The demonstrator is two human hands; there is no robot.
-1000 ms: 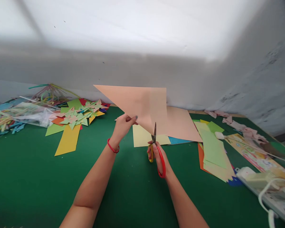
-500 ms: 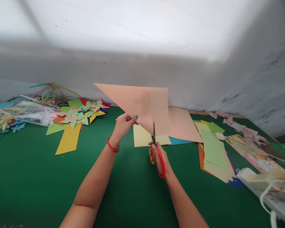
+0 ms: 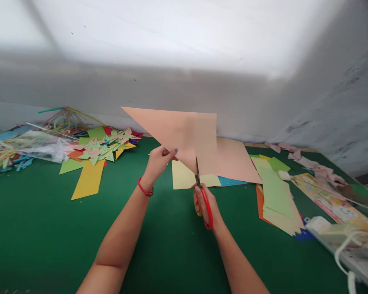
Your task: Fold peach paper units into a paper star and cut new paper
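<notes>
My left hand (image 3: 162, 163), with a red bracelet at the wrist, pinches the slanted lower edge of a folded peach paper sheet (image 3: 178, 128) held up above the table. The sheet tapers to a point at its left; a squarer, slightly different-toned part is at its right. In my right hand (image 3: 207, 200) are scissors (image 3: 209, 210) with red and yellow handles, my fingers in the loops. Their dark blades point upward at the sheet's lower corner, overlapping it. Behind and below lie another peach sheet (image 3: 237, 161) and a pale yellow sheet (image 3: 184, 177).
On the green table (image 3: 159, 245), folded paper stars (image 3: 98, 149) and a yellow strip (image 3: 88, 177) lie left, beside a plastic bag (image 3: 46, 145). Green paper pieces (image 3: 276, 192), a patterned sheet (image 3: 337, 200) and a power strip (image 3: 352, 253) are at right. A white wall stands behind.
The scissors have shifted very slightly left and their yellow handle has swung outward a little. My left hand and the folded peach sheet stay almost in place.
</notes>
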